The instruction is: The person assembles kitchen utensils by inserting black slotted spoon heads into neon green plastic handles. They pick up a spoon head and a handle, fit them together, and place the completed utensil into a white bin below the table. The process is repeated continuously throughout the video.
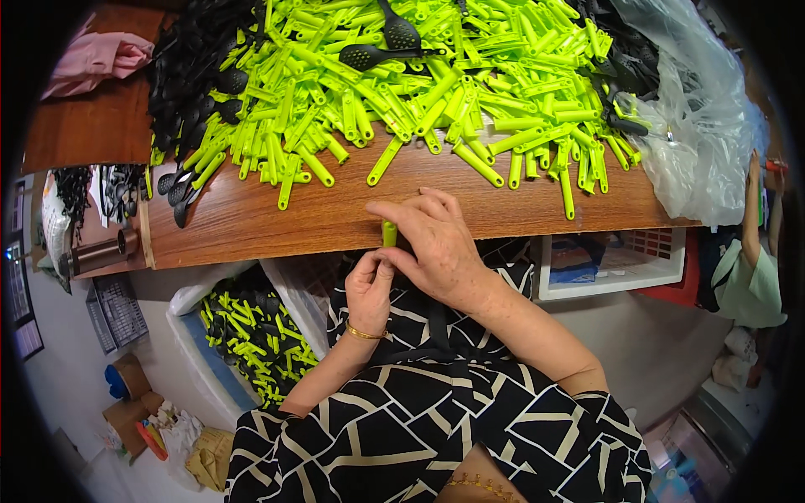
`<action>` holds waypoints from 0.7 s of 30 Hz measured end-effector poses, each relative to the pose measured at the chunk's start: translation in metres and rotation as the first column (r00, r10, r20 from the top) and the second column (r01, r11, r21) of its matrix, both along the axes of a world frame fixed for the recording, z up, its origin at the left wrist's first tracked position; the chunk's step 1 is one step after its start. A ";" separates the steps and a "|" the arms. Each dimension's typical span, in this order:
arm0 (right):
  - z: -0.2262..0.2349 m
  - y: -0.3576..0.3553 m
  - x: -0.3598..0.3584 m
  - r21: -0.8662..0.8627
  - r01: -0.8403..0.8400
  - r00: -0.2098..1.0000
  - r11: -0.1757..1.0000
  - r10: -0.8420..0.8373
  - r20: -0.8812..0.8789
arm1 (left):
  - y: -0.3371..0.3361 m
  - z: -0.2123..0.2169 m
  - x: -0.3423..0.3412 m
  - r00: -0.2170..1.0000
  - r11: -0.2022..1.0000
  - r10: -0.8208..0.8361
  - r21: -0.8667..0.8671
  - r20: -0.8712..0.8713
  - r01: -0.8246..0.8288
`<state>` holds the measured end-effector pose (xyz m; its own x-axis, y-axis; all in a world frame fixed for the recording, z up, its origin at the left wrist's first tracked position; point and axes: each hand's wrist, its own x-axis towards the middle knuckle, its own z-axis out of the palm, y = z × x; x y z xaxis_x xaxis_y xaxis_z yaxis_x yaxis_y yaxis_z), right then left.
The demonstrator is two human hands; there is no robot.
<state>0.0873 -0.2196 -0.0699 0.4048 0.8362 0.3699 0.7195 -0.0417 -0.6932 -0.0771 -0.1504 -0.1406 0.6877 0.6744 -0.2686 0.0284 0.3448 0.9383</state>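
- Bright lime-green plastic: one short handle held near the middle of the frame, in front of the desk edge, seen nearly end to end between the two hands
- Left hand: thumb and forefinger pressed together at the lower end of that handle, pinching it; other fingers curled in below; gold bracelet at the wrist
- Right hand: comes in from the lower right, back of the hand up, forefinger reaching over the top of the handle, thumb down beside the left thumb; the rest partly spread; cannot tell whether it grips or only touches
- Pile of green handles: broad heap across the upper middle, loose ones straggling toward the near edge
- Perforated black spoons: two lying on top of the heap, upper middle
- Black utensil heads: dark mass at upper left, touching the heap
- Black utensils with green handles: small cluster on the wood, left of the heap
- Clear plastic bag: crumpled, upper right, draped over the desk edge
- Pink cloth: bunched, upper left
- Lined bin: lower left, below desk level, full of mixed green and black pieces
- White crate: right of centre, under the edge, something blue inside
- Another person's arm: far right
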 end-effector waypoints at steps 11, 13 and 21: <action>-0.018 -0.004 -0.006 0.097 -0.030 0.990 0.995 0.016 0.143 | -0.004 -0.027 -0.005 0.997 0.971 0.016 0.240 -0.071 0.002; -0.008 -0.003 -0.002 0.035 -0.033 0.998 0.999 0.031 0.050 | -0.002 -0.023 -0.003 0.998 0.982 0.004 0.188 -0.058 0.008; 0.007 -0.018 0.016 -0.013 -0.182 0.909 0.983 0.164 -0.383 | 0.003 0.041 -0.009 0.973 0.973 -0.227 0.050 0.035 0.225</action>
<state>0.1036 -0.2374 -0.0631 0.3539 0.9186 0.1759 0.4026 0.0201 -0.9151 -0.0858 -0.1470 -0.1000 0.8332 0.5113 -0.2106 0.0627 0.2911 0.9546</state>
